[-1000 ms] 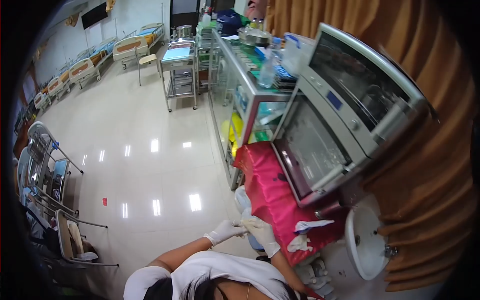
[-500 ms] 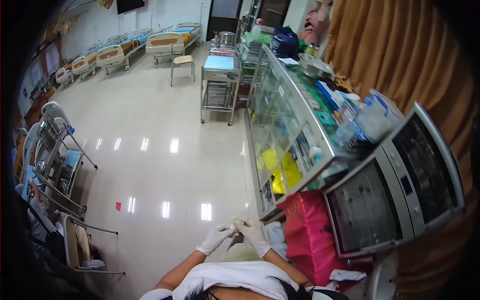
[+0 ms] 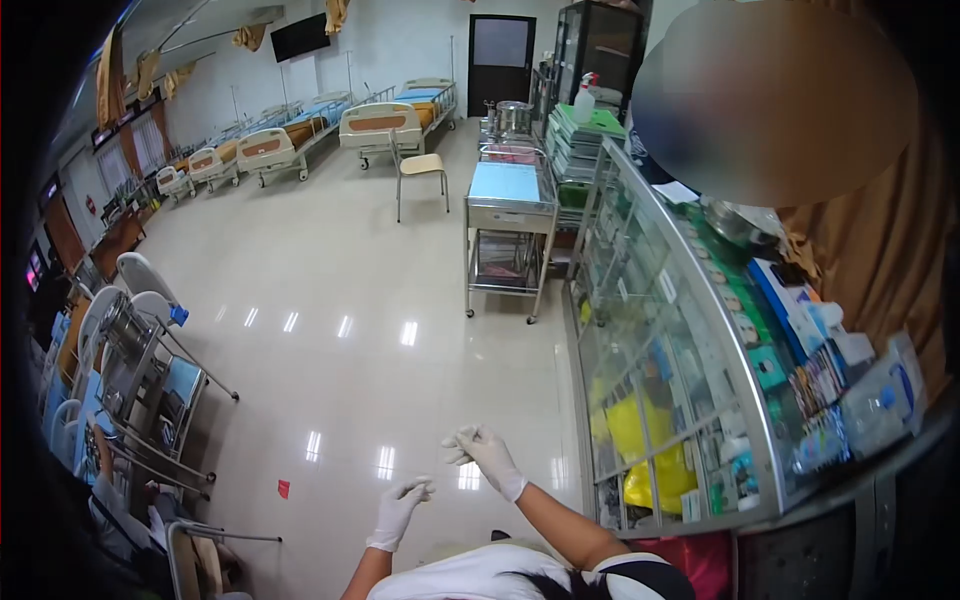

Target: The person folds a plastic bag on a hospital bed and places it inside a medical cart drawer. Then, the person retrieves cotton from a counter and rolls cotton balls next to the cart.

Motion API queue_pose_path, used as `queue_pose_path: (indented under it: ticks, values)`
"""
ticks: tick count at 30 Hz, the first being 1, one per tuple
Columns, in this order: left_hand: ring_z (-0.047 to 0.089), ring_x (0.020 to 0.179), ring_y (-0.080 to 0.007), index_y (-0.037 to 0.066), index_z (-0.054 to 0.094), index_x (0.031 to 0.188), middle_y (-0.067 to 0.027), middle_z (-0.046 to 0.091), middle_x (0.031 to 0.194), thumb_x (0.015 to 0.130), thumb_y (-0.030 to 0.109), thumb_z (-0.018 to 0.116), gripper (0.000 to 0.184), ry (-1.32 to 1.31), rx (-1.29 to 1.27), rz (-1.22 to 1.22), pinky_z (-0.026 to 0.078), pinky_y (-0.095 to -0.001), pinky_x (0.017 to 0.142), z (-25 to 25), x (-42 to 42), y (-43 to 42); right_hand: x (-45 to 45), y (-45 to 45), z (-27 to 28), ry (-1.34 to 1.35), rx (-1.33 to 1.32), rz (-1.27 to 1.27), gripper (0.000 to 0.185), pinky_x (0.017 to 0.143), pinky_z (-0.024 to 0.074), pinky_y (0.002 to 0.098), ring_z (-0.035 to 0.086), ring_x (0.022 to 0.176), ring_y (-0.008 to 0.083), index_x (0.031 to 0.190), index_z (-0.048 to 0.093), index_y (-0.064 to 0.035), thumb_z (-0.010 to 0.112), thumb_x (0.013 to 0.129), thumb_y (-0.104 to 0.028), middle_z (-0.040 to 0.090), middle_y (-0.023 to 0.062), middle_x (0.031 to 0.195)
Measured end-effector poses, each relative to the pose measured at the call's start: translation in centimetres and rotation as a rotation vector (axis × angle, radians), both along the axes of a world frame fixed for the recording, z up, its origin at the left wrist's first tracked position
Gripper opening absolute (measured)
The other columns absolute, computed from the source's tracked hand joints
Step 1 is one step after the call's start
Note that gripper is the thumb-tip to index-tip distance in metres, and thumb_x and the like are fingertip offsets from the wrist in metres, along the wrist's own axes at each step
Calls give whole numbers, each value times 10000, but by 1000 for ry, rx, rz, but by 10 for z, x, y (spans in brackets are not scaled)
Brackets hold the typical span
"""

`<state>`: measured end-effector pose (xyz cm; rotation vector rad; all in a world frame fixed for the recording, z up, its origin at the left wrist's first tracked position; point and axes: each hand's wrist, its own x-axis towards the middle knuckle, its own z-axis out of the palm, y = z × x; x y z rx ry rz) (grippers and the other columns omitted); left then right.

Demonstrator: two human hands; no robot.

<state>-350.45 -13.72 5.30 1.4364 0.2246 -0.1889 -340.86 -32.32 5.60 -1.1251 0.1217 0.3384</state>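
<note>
My left hand, in a white glove, is held low in front of my body, its fingers loosely bent with no object visible in them. Further forward and to the right is my right hand, gloved in white too, its fingers pointing left and partly apart. A gap separates the two hands, and tiled floor shows beneath them. The glass display cabinet stands to the right of my right hand, not touching it.
A steel trolley with a blue top stands ahead. Hospital beds and a chair are farther back. At left are another trolley and a chair near a seated person. A red scrap lies on the floor.
My hands were together at the fingers and are now apart, the right one farther forward. The view has turned, so the cabinet sits farther right and the oven-like appliance has mostly left the picture.
</note>
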Motion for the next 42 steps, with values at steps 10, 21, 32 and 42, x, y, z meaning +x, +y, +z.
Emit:
queue_pose_path:
  ticks: [10,21,32,42]
  values:
    - [615,748,-133,-17,638,1057,-103,680,919,905,187,562,265,109,-2,301,477,-215,679,-63,181,129,210,115,-48,32,-158,333,240,580,498,172,612,609,104,1024,565,7,598,904,-198,668,103,990]
    - [610,741,-130,-18,631,1053,-96,671,885,911,189,534,269,-41,41,78,460,-219,697,10,508,235,429,188,-13,53,-239,152,295,512,455,182,574,554,90,1053,577,40,624,881,-195,667,103,930]
    - [625,806,-153,-27,621,1065,-115,665,939,934,198,522,279,66,-66,84,481,-240,751,9,742,261,708,194,-38,174,-147,107,339,521,421,145,559,577,67,1037,633,55,650,860,-234,673,79,925]
    - [608,763,-140,-8,620,1082,-106,665,931,949,284,480,351,27,-158,233,456,-230,714,-49,952,339,966,297,3,-28,-225,296,340,597,471,180,584,622,104,1038,621,40,690,830,-221,656,70,907]
